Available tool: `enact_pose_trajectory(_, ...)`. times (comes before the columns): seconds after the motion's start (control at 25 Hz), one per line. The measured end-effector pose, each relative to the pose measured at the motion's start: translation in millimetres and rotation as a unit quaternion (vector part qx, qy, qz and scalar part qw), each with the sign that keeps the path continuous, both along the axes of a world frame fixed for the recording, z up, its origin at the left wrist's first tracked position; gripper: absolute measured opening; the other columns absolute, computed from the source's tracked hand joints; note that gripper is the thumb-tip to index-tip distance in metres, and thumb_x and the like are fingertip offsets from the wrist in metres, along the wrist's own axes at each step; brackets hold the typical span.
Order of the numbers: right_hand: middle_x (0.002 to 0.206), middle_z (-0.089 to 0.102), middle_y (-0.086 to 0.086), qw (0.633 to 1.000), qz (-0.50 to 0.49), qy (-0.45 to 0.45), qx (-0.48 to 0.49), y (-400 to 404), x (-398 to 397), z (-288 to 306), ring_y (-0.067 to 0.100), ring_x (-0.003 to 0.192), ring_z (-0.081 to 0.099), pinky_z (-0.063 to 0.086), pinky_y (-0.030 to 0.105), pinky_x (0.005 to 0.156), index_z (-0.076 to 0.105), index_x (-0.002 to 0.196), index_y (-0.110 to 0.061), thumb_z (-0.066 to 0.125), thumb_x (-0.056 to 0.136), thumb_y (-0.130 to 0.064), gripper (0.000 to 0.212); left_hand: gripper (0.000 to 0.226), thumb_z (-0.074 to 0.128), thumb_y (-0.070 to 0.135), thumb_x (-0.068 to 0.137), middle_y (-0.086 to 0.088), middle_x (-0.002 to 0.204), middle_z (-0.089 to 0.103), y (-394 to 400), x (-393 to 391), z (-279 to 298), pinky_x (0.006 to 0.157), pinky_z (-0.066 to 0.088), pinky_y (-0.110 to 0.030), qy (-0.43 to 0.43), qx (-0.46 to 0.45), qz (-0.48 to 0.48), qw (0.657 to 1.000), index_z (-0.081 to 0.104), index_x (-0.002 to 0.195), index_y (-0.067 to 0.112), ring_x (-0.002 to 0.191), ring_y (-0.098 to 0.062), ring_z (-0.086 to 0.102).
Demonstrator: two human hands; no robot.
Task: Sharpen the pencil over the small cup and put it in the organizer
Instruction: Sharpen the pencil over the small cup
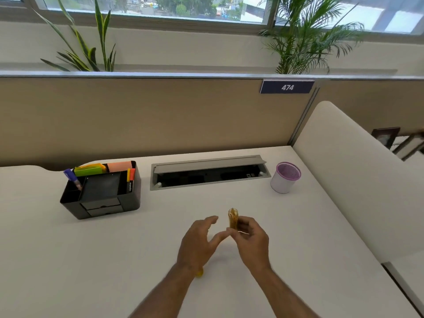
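Note:
My right hand (251, 239) is closed around a small amber-yellow translucent object (233, 218) that stands upright above its fingers. Blur hides whether this is the sharpener or the pencil. My left hand (202, 242) hovers just left of it with fingers spread and nothing in it, its thumb reaching toward my right fingers. A yellow tip (199, 273) peeks out on the desk from under my left wrist. The small white cup with a purple mesh inside (285, 177) stands at the far right of the desk. The black organizer (101, 198) sits at the far left, holding markers and sticky notes.
A grey cable hatch (208, 172) lies open in the white desk (114, 260) between organizer and cup. A beige partition with the sign 474 (286, 87) closes the back. A rounded white divider (344, 180) borders the right side. Plants stand behind the partition.

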State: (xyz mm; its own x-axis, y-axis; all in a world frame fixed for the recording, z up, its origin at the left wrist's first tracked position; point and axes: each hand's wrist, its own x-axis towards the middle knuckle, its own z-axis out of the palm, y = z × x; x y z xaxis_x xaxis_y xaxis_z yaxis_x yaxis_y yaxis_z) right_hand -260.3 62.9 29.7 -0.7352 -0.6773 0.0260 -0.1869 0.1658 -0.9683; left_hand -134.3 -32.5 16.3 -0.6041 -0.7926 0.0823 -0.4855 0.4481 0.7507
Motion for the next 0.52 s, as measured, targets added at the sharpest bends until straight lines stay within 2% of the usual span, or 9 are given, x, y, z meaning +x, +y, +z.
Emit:
enact_pose_trajectory(0.08, 0.091, 0.076, -0.013, 0.999, -0.041, 0.005, 0.003, -2.7, -30.2, 5.1, -0.002, 0.087, 0.071, 0.055, 0.010, 0.073, 0.069, 0.100, -0.033, 0.082, 0.078, -0.009, 0.034, 0.074, 0.049, 0.074, 0.083, 0.007, 0.150, 0.047, -9.9, -10.3, -11.2, 0.111, 0.036, -0.033, -0.116, -0.056, -0.035, 0.991, 0.041, 0.144, 0.033, 0.138, -0.015, 0.040)
enact_pose_trajectory(0.16, 0.096, 0.074, -0.010, 0.997, -0.078, 0.018, 0.007, -6.2, -63.7, 11.1, -0.001, 0.085, 0.070, 0.052, 0.004, 0.070, 0.071, 0.108, -0.024, 0.081, 0.080, -0.009, 0.034, 0.081, 0.043, 0.074, 0.085, 0.004, 0.162, 0.024, -20.2, -20.0, -23.6, 0.120, 0.018, -0.040, -0.205, -0.083, -0.083, 0.972, 0.024, 0.152, 0.033, 0.149, -0.019, 0.017)
enact_pose_trajectory(0.32, 0.096, 0.072, -0.004, 0.986, -0.143, 0.081, 0.016, -12.5, -133.7, 27.4, 0.000, 0.086, 0.067, 0.046, -0.002, 0.066, 0.072, 0.115, -0.014, 0.078, 0.082, -0.009, 0.034, 0.100, 0.033, 0.086, 0.076, 0.001, 0.164, -0.016, -32.8, -43.9, -44.5, 0.119, -0.008, -0.051, -0.291, -0.072, -0.141, 0.944, -0.003, 0.154, 0.035, 0.150, -0.023, -0.017)
enact_pose_trajectory(0.4, 0.094, 0.071, -0.001, 0.976, -0.165, 0.135, 0.038, -15.3, -167.4, 35.5, 0.009, 0.081, 0.066, 0.047, 0.004, 0.068, 0.072, 0.114, -0.014, 0.077, 0.083, -0.010, 0.032, 0.112, 0.023, 0.096, 0.065, 0.000, 0.156, -0.033, -31.0, -53.6, -52.8, 0.114, -0.019, -0.056, -0.320, -0.058, -0.158, 0.932, -0.016, 0.151, 0.035, 0.145, -0.026, -0.031)
enact_pose_trajectory(0.48, 0.097, 0.071, 0.008, 0.964, -0.180, 0.180, 0.077, -19.2, -200.0, 40.3, 0.023, 0.084, 0.065, 0.051, 0.024, 0.075, 0.072, 0.114, -0.013, 0.075, 0.084, -0.008, 0.031, 0.115, 0.013, 0.100, 0.059, -0.002, 0.150, -0.043, -28.2, -59.8, -60.3, 0.109, -0.026, -0.059, -0.345, -0.060, -0.155, 0.924, -0.029, 0.145, 0.035, 0.138, -0.029, -0.041)
enact_pose_trajectory(0.52, 0.098, 0.070, 0.012, 0.957, -0.183, 0.204, 0.097, -21.3, -213.5, 41.8, 0.028, 0.086, 0.065, 0.050, 0.029, 0.075, 0.073, 0.114, -0.012, 0.074, 0.084, -0.006, 0.030, 0.114, 0.011, 0.100, 0.059, -0.003, 0.150, -0.045, -27.7, -60.9, -61.6, 0.108, -0.027, -0.060, -0.354, -0.060, -0.152, 0.921, -0.033, 0.142, 0.035, 0.136, -0.029, -0.044)
